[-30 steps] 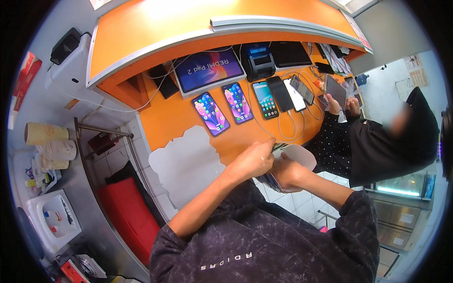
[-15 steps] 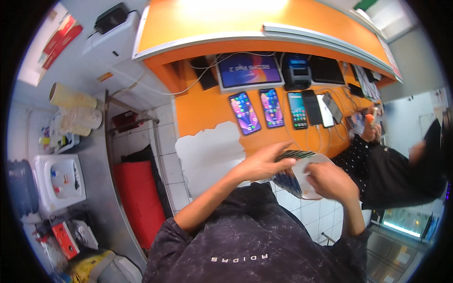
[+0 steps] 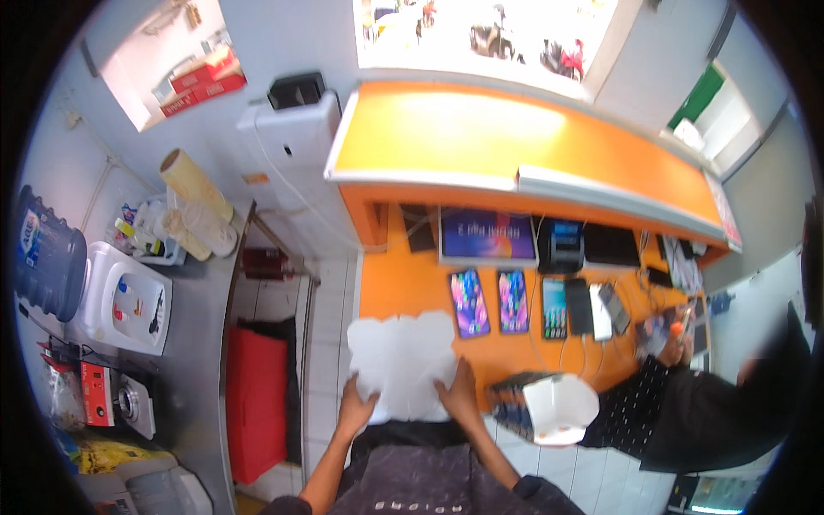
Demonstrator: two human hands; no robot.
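A flat white cardboard sheet (image 3: 402, 365) with a scalloped far edge lies before me over the near side of the orange table. My left hand (image 3: 355, 407) grips its left edge, thumb on top. On the opposite edge my right hand (image 3: 460, 395) holds it the same way; the fingertips beneath are hidden. Just right of my right hand is a white-faced cardboard piece or stack (image 3: 560, 410) with dark printed sides, which neither hand touches.
Several phones, two of them lit and purple (image 3: 469, 302), lie on the orange table (image 3: 386, 287) with cables. Behind them are a tablet box (image 3: 487, 233) and a dark device (image 3: 561, 245). At right, a person in black holds something orange-tipped (image 3: 678, 329). A steel counter (image 3: 193, 343) stands left.
Both hands have left the printed cardboard stack, which now rests to the right. They have moved left onto the white sheet's edges. My view has tilted up, showing the window.
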